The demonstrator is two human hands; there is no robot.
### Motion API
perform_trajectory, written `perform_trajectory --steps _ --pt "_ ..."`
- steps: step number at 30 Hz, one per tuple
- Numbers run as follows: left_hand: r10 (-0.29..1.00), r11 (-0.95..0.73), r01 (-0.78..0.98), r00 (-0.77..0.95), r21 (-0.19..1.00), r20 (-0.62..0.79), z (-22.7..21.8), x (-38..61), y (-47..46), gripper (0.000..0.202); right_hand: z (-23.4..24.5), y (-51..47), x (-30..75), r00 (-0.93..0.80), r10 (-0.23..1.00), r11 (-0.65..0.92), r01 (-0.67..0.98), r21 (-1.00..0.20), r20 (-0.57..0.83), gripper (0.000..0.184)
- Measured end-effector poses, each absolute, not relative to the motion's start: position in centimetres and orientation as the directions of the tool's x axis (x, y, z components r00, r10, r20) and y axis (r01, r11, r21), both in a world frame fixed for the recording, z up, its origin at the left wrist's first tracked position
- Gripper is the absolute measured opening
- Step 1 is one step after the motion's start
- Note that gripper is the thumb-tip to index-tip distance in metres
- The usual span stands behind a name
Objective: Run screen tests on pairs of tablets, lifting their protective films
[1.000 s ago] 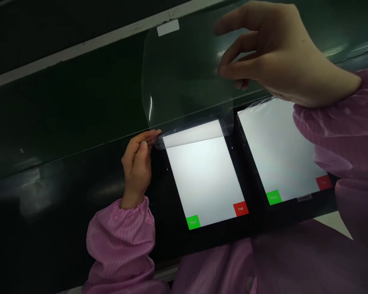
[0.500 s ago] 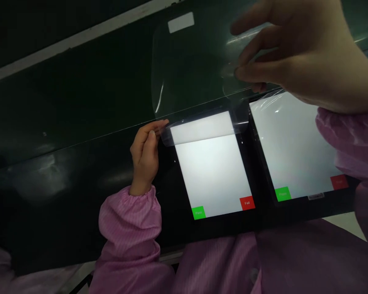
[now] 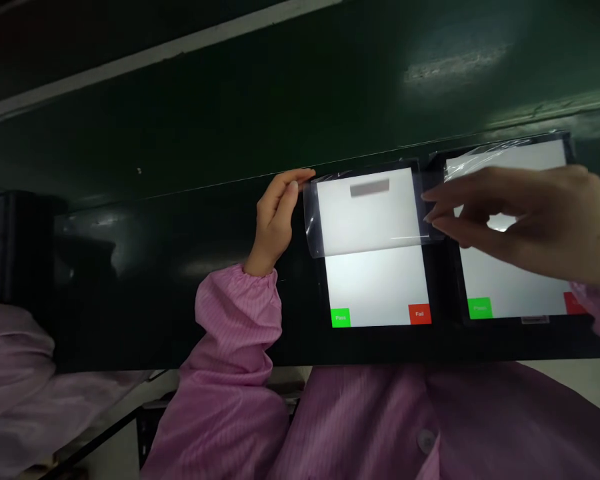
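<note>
A tablet (image 3: 375,287) with a lit white screen and green "Pass" and red "Fail" boxes lies before me. A clear plastic film (image 3: 370,223) with a small grey-looking label (image 3: 370,189) covers its upper half. My left hand (image 3: 276,217) is closed at the film's upper left corner, beside the tablet's edge; its fingertips partly hide what they grip. At the film's right edge, my right hand (image 3: 520,217) pinches with thumb and forefinger. That hand hangs over a second lit tablet (image 3: 515,280) and hides part of it.
Both tablets lie on a dark green bench (image 3: 190,153) with a pale strip (image 3: 170,50) along its far side. Wrinkled clear film (image 3: 490,157) covers the top of the second tablet. Another person's sleeve (image 3: 15,360) shows at the left, near a dark box-like object (image 3: 10,240).
My right hand has come down toward me, bringing the raised film low over the first tablet's screen. My left hand stays by the tablet's upper left corner. The camera view has shifted.
</note>
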State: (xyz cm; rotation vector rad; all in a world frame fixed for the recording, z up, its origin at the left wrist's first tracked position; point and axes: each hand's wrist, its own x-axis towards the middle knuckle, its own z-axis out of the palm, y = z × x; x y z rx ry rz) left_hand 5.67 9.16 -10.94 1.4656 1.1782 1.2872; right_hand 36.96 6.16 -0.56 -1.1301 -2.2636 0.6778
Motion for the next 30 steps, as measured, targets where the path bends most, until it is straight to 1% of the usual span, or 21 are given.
perform_trajectory --steps 4,6,9,10,13,15,16,17,19,20,22,24,25,27,30 --pt "0.977 -0.211 0.147 0.037 0.966 0.208 -10.6 5.6 8.9 0.037 -0.7 4.2 36.7 -0.624 0.706 0.705 0.574 -0.416 0.335 0.016" --pt "0.973 -0.231 0.146 0.038 0.962 0.228 -10.3 5.5 8.6 0.035 -0.7 3.6 36.6 -0.672 0.645 0.764 0.549 -0.339 0.364 0.018" --pt "0.973 -0.231 0.066 0.028 0.971 0.229 -9.9 5.7 7.3 0.037 -0.9 2.5 36.2 -0.745 0.569 0.82 0.486 -0.301 0.348 0.023" --pt "0.98 -0.201 0.021 0.016 0.979 0.2 -9.8 5.9 6.6 0.039 -1.1 2.0 36.2 -0.76 0.559 0.827 0.48 -0.293 0.332 0.027" --pt "0.999 -0.048 -0.086 -0.025 0.995 0.045 -9.2 6.9 3.5 0.048 -1.5 -0.4 36.4 -0.809 0.52 0.851 0.463 -0.248 0.275 0.04" --pt "0.999 0.03 -0.076 -0.025 0.997 -0.032 -8.8 7.6 0.7 0.053 -1.6 -2.3 37.2 -0.851 0.462 0.881 0.407 -0.241 0.251 0.049" --pt "0.998 0.055 -0.054 -0.011 0.997 -0.055 -8.6 7.8 -0.8 0.054 -1.6 -3.2 38.0 -0.86 0.444 0.887 0.384 -0.256 0.25 0.054" --pt "0.997 0.076 -0.031 0.009 0.997 -0.076 -8.6 8.0 -2.3 0.057 -1.5 -4.0 38.8 -0.856 0.446 0.884 0.376 -0.278 0.26 0.059" --pt "0.992 0.113 -0.001 0.053 0.994 -0.113 -8.7 8.0 -4.9 0.062 -1.2 -5.0 40.8 -0.803 0.51 0.853 0.428 -0.297 0.308 0.067" --pt "0.99 0.127 0.005 0.063 0.992 -0.127 -8.8 7.8 -6.0 0.063 -1.1 -5.3 41.8 -0.763 0.557 0.829 0.484 -0.28 0.33 0.07" --pt "0.988 0.147 0.023 0.047 0.989 -0.148 -9.3 7.5 -7.4 0.066 -1.1 -5.6 43.4 -0.707 0.618 0.782 0.596 -0.18 0.344 0.07" --pt "0.985 0.17 0.044 0.013 0.985 -0.17 -9.7 7.1 -7.7 0.067 -1.4 -6.0 44.6 -0.703 0.646 0.75 0.658 -0.073 0.297 0.063" --pt "0.984 0.177 0.045 0.0 0.983 -0.177 -9.8 7.0 -7.5 0.068 -1.7 -6.3 44.9 -0.699 0.658 0.736 0.675 -0.046 0.278 0.058" --pt "0.985 0.174 0.022 -0.021 0.985 -0.173 -9.8 6.9 -6.7 0.069 -2.2 -6.7 45.4 -0.66 0.691 0.704 0.708 -0.065 0.293 0.045" --pt "0.986 0.153 -0.015 -0.071 0.988 -0.154 -9.4 7.2 -5.0 0.061 -2.7 -6.9 45.8 -0.553 0.761 0.618 0.777 -0.121 0.339 0.031"
